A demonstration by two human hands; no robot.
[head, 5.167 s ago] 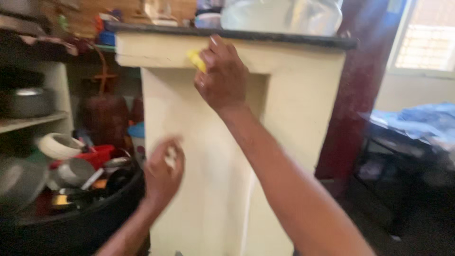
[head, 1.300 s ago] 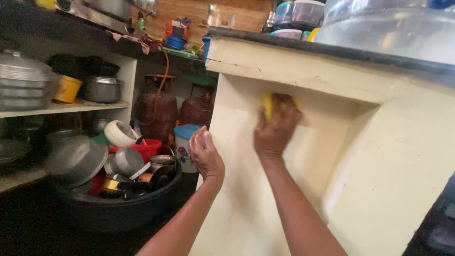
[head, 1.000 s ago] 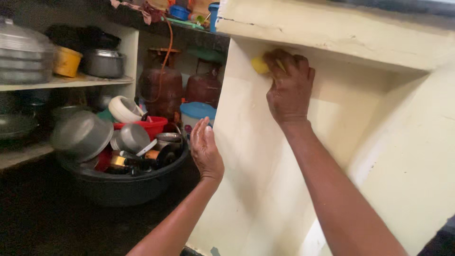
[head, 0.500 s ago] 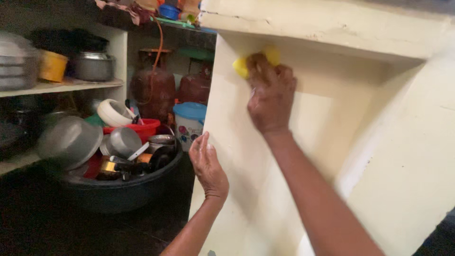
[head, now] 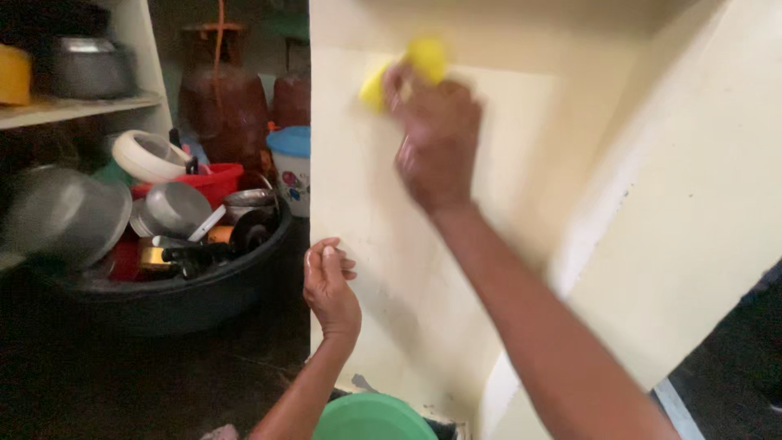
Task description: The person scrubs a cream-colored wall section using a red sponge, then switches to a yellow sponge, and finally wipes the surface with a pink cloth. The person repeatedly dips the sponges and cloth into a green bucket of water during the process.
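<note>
- Black tub (head: 163, 305) holds pots, bowls, lids; green basin (head: 371, 420) below
- Right hand (head: 436, 138) clenched around yellow sponge (head: 407, 69), pressed on cream wall (head: 505, 244); axis blurred
- Left hand (head: 330, 289) loosely curled, empty, against wall

My right hand (head: 436, 138) presses a yellow sponge (head: 407, 69) flat on the cream wall panel (head: 383, 326). The overhanging ledge (head: 489, 24) sits just above my knuckles, so upward there is almost no room. Right of my hand the angled side wall (head: 684, 204) closes in, leaving a narrowing recess. Below my hand the panel runs bare down to my left hand (head: 330, 285), which rests near the panel's left edge. Left of that edge the gap is open but soon blocked by the black tub (head: 163, 301) heaped with pots. Under my left forearm a green basin (head: 371, 417) stands at the panel's foot.
</note>
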